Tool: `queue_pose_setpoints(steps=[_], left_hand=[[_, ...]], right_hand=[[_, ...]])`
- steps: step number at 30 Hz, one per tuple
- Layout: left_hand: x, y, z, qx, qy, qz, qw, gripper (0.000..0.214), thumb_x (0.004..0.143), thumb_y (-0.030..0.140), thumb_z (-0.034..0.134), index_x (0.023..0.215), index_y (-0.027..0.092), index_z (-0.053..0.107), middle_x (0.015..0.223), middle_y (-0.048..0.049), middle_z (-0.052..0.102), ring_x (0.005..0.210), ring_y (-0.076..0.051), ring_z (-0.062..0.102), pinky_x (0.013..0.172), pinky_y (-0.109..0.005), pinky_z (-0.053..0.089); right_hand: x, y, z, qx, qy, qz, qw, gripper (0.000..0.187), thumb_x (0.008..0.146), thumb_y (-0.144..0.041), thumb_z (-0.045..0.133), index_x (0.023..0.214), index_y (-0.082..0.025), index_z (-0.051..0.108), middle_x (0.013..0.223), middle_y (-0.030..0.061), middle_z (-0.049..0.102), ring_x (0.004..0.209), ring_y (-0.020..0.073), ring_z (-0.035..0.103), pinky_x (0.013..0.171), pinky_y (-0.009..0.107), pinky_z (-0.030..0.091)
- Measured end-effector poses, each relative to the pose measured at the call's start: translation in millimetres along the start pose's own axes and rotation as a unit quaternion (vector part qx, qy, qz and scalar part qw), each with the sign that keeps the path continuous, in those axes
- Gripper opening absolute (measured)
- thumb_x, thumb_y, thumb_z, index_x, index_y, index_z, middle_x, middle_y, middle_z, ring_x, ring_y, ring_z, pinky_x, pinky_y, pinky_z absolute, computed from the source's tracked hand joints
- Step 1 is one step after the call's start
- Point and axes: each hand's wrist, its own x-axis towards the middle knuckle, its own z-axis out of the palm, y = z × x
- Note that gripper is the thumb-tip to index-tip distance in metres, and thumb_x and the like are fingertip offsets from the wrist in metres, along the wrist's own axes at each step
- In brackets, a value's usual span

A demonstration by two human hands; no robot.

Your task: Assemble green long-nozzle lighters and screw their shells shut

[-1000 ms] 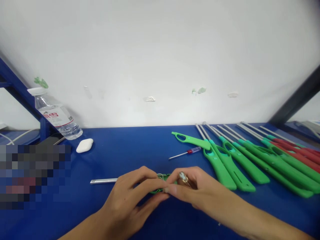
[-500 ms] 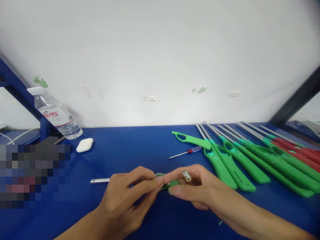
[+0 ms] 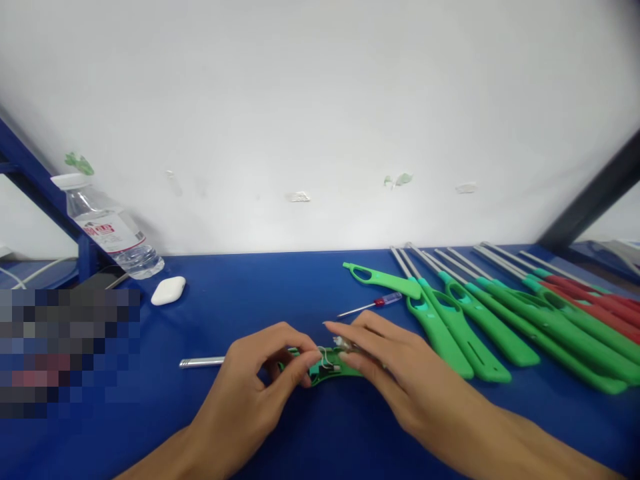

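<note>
An opened green long-neck lighter (image 3: 340, 371) lies on the table between my hands, its metal tube (image 3: 200, 362) pointing left. A thin pale wire (image 3: 326, 357) loops up from its inside. My left hand (image 3: 265, 373) is closed around the handle near the tube, thumb and fingertips pinching by the wire. My right hand (image 3: 395, 363) holds a small part with a whitish and metal tip (image 3: 343, 343) over the handle's right portion; the fingers hide the rest of it. A loose green handle half (image 3: 387, 282) and a screwdriver (image 3: 387, 300) lie just beyond.
Several green lighters (image 3: 480, 327) and a few red ones (image 3: 600, 303) are lined up at the right. A tilted water bottle (image 3: 113, 230) and a white earbud case (image 3: 169, 291) are at the left. A white wall (image 3: 320, 120) closes off the blue table's back.
My right hand has turned over and moved left, bringing the small part down to the lighter's handle. My left hand's fingers have shifted, exposing more of the open handle and wire.
</note>
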Motion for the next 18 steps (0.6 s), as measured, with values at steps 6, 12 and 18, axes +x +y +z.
queue_pose_setpoints(steps=[6,12,18], left_hand=[[2.2,-0.3,0.6,-0.027,-0.019,-0.010,0.999,0.019,0.103,0.027,0.058,0.092,0.021,0.072,0.077,0.0001,0.070,0.066,-0.014,0.068,0.060,-0.024,0.051],[0.6,-1.1,1.1,0.009,-0.037,0.004,0.999,0.021,0.104,0.025,0.053,0.093,0.023,0.071,0.078,0.0010,0.068,0.066,-0.014,0.063,0.060,-0.025,0.048],[-0.4,-3.4,1.8,0.028,-0.035,0.022,0.999,0.021,0.104,0.025,0.054,0.092,0.023,0.071,0.077,0.0025,0.066,0.062,-0.012,0.056,0.057,-0.025,0.042]], right_hand=[[3.9,3.4,0.3,-0.022,0.032,-0.055,0.998,0.033,0.107,-0.022,0.054,0.135,-0.032,0.066,0.109,0.0005,0.068,0.092,0.0166,0.068,0.083,0.031,0.052],[0.9,5.7,4.9,-0.041,0.019,-0.079,0.996,0.034,0.108,-0.021,0.052,0.137,-0.032,0.065,0.112,0.0019,0.068,0.096,0.0184,0.067,0.085,0.032,0.052],[-0.3,5.6,5.7,-0.061,0.010,-0.083,0.995,0.033,0.109,-0.023,0.049,0.137,-0.033,0.063,0.111,0.0020,0.067,0.096,0.0193,0.066,0.085,0.033,0.052]])
